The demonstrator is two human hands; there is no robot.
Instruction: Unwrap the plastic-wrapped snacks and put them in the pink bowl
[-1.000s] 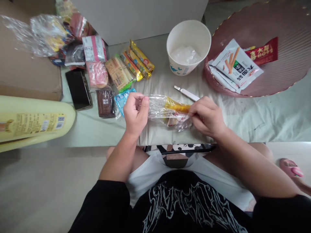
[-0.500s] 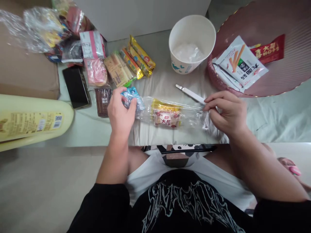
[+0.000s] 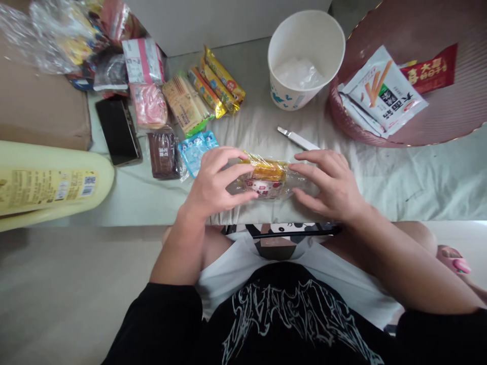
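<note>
A clear plastic bag (image 3: 300, 188) lies at the table's front middle with a yellow-and-white snack packet (image 3: 265, 180) inside. My left hand (image 3: 216, 180) has its thumb and curved fingers on the left end of the bag. From the other side, my right hand (image 3: 329, 185) holds the right end, fingers bent around the plastic. A light-blue packet (image 3: 198, 149) lies just left of my left hand, partly hidden by it. Behind my right hand rests a white-handled knife or cutter (image 3: 297, 138), its near end covered by the fingers.
A white paper tub (image 3: 306, 56) holding crumpled plastic stands behind. At right, a pink ribbed bowl (image 3: 464, 121) contains snack packets. To the left are yellow-wrapped bars (image 3: 220, 83), a brown packet (image 3: 163, 154), a phone (image 3: 117, 131) and a pale yellow bottle (image 3: 49, 185).
My left hand has left the light-blue packet and moved right to the bag. My right hand has shifted left along the bag, whose ends are now gathered closer around the snack packet.
</note>
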